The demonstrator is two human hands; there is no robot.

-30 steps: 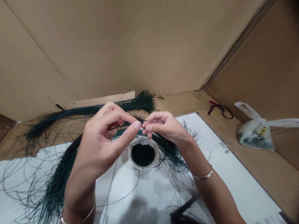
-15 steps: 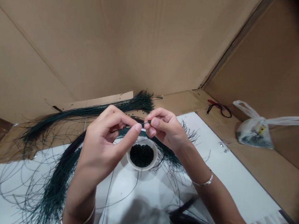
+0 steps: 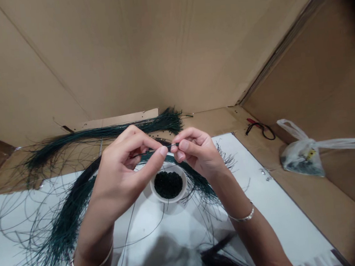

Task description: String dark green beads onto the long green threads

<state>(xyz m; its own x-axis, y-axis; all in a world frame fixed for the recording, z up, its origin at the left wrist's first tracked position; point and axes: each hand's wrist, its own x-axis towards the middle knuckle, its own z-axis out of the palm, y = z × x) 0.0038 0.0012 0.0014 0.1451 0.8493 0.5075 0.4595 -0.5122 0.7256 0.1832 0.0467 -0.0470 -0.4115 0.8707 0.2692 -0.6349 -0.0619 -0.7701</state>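
Left hand (image 3: 121, 165) and right hand (image 3: 196, 153) raised together over the white board (image 3: 268, 224), fingertips almost meeting. Between them runs one thin dark green strand (image 3: 154, 151), its long axis close to level, side to side, tilting slightly up toward the right hand.

Left grip: shut, thumb (image 3: 163, 151) pressed against the bent fingers, with the strand held between them. Right grip: shut, thumb and forefinger (image 3: 175, 147) pinching the strand at its right-hand stretch. Both grips hold the same strand, with only a small gap between them. Whether anything is threaded on it: too small to tell.

White bowl (image 3: 171, 201) sits on the board directly below that gap, apart from both hands and filled with dark beads (image 3: 168, 184). A loose bundle of green strands (image 3: 63, 221) lies on the board and arcs behind the bowl. A second bundle (image 3: 102, 132) lies farther off on the cardboard counter (image 3: 312, 195).

Right of the board: a red and black cord (image 3: 260, 130) and a plastic bag (image 3: 302, 160). One metal bangle on each wrist (image 3: 92, 262).
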